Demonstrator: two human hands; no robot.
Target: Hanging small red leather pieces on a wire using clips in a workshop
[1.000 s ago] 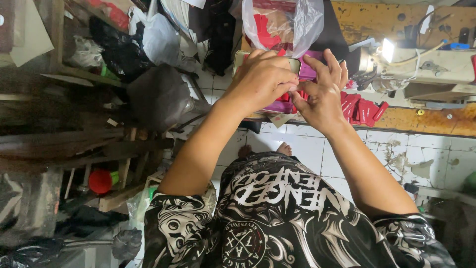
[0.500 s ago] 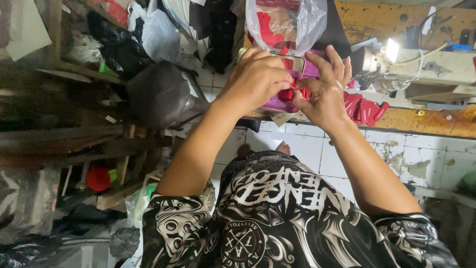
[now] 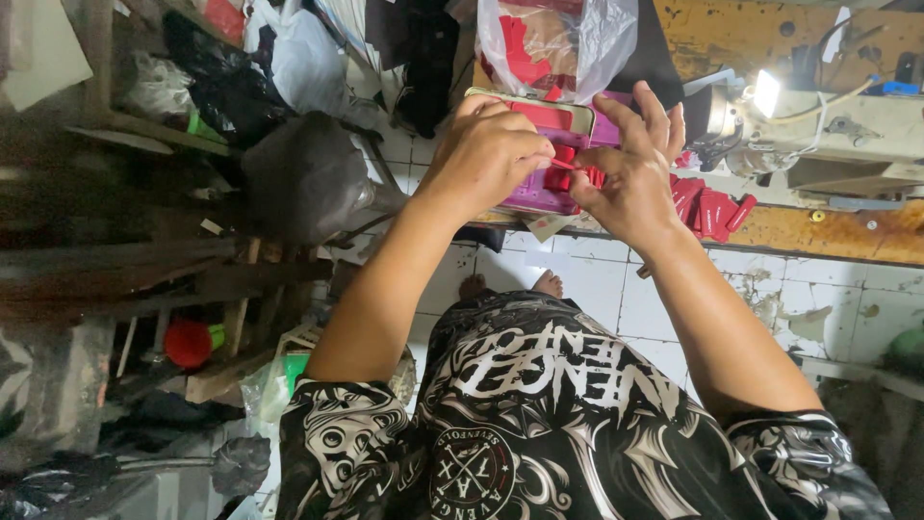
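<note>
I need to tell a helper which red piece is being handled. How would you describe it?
Start at the wooden workbench with its lit lamp. Over the purple tray, both hands meet. The small red strip pinched between them is lifted, unlike the loose red pieces lying beside.

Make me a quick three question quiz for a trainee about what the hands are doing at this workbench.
1. True or false: the left hand and the right hand meet over the tin tray.
2. What colour is the small piece pinched between the hands?
3. Where does the clear plastic bag lie? A) on the floor tiles B) on the bench beyond the tray C) on the person's lap

Key: 1 true; 2 red; 3 B. More red pieces lie right of the right hand, near the lamp.
</note>
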